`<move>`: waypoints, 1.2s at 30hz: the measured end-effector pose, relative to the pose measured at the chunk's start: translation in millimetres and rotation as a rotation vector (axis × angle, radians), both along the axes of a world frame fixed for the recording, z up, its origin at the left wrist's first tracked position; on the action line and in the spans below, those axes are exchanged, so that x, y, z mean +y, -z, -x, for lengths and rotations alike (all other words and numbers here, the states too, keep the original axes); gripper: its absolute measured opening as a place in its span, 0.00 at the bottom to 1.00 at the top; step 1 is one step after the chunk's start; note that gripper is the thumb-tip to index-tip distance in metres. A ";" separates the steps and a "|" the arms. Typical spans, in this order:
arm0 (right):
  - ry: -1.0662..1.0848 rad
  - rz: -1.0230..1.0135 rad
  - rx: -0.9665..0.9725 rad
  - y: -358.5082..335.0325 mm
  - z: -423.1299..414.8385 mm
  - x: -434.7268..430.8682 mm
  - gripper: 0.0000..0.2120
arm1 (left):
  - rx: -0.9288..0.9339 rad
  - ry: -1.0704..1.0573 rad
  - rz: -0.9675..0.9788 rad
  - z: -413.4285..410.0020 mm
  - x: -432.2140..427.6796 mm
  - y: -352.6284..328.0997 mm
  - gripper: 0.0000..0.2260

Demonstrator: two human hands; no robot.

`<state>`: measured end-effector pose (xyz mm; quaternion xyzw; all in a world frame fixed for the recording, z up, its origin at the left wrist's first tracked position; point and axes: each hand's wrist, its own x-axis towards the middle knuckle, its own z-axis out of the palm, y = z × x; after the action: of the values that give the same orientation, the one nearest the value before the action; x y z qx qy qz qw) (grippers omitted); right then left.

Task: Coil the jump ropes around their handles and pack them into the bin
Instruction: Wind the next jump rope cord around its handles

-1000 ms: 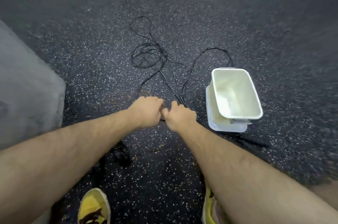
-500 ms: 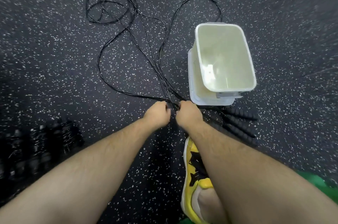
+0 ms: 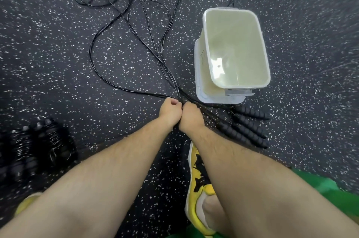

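Both forearms reach forward and down, bare, converging. Left hand point(image 3: 169, 110) and right hand point(image 3: 191, 116) sit side by side, touching, knuckles up. The fingers of both are curled and clamped on the ropes point(image 3: 177, 93) where the black cords bunch together.

From the fists the cords fan away up-left across the speckled floor point(image 3: 48, 67) into loose overlapping loops. One loop arcs round the far end of the bin point(image 3: 235, 43).

Handles point(image 3: 248, 131), black and ribbed, lie side by side on the floor just right of the right hand, cords not yet wound on them. The bin is upright, open-topped, on a white lid point(image 3: 213, 99) just beyond the handles.

Yellow shoe point(image 3: 198, 181) beside the right forearm, partly hidden by it. Blurred black shapes point(image 3: 35, 146) at left; cannot tell what.
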<state>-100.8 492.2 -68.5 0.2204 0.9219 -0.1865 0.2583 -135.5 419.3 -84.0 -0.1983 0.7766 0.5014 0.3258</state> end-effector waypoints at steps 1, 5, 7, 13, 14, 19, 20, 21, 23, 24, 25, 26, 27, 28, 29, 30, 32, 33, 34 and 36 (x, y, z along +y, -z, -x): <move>-0.005 0.014 0.025 -4.7 0.6 -0.7 0.16 | 0.015 -0.025 -0.031 -0.4 -2.1 -6.3 0.05; 0.008 0.068 0.161 -42.8 12.3 -2.6 0.09 | 0.075 -0.062 -0.189 1.3 -15.4 -43.2 0.08; 0.023 0.116 0.214 -70.9 18.4 -7.2 0.08 | 0.132 -0.092 -0.229 2.3 -24.0 -66.5 0.10; 0.038 0.218 0.380 -164.3 20.3 -30.2 0.05 | 0.195 -0.221 -0.385 9.7 -43.8 -151.3 0.06; 0.043 0.244 0.399 -180.3 17.7 -34.2 0.05 | 0.205 -0.230 -0.413 8.7 -48.9 -166.4 0.05; -0.021 0.316 0.527 -265.5 -0.3 -59.8 0.08 | 0.321 -0.228 -0.456 -3.3 -85.8 -253.8 0.06; -0.048 0.326 0.552 -283.7 -4.8 -67.4 0.09 | 0.356 -0.231 -0.461 -3.6 -93.5 -271.6 0.07; -0.081 0.336 0.577 -300.8 -8.9 -75.3 0.09 | 0.390 -0.243 -0.469 -3.9 -100.5 -291.6 0.08; -0.137 0.359 0.633 -331.6 -17.2 -89.8 0.09 | 0.457 -0.270 -0.454 -3.6 -113.9 -333.3 0.08; -0.153 0.369 0.654 -344.8 -20.8 -94.7 0.07 | 0.499 -0.264 -0.434 -4.9 -120.9 -353.1 0.08; -0.161 0.388 0.677 -357.1 -23.6 -98.2 0.05 | 0.549 -0.242 -0.405 -8.2 -127.6 -372.5 0.08; -0.154 0.417 0.705 -368.8 -25.4 -100.9 0.05 | 0.600 -0.212 -0.364 -12.4 -136.0 -388.5 0.07; -0.126 0.454 0.737 -379.9 -26.3 -102.8 0.07 | 0.650 -0.178 -0.317 -19.8 -144.6 -404.6 0.07; -0.091 0.482 0.768 -391.6 -27.2 -104.2 0.09 | 0.691 -0.140 -0.278 -29.0 -153.6 -419.7 0.08; -0.066 0.491 0.799 -401.5 -25.9 -105.6 0.13 | 0.726 -0.101 -0.254 -37.9 -163.0 -432.2 0.09; -0.072 0.487 0.811 -411.1 -24.1 -107.8 0.19 | 0.768 -0.063 -0.235 -46.1 -172.2 -443.1 0.09; -0.166 0.445 0.756 -423.9 -19.4 -117.0 0.31 | 0.853 -0.002 -0.192 -61.3 -189.2 -462.9 0.09; -0.209 0.411 0.720 -427.1 -16.1 -124.7 0.33 | 0.881 0.024 -0.169 -67.1 -197.7 -469.9 0.09; -0.222 0.387 0.710 -429.7 -12.3 -132.4 0.33 | 0.902 0.049 -0.143 -71.6 -205.8 -475.6 0.09; -0.124 0.362 0.741 -434.0 -1.0 -146.8 0.27 | 0.928 0.093 -0.091 -78.4 -221.0 -480.5 0.09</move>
<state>-99.9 345.4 365.4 0.0335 0.9164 -0.3962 -0.0456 -57.1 198.3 396.5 0.0966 0.8256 0.5553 -0.0256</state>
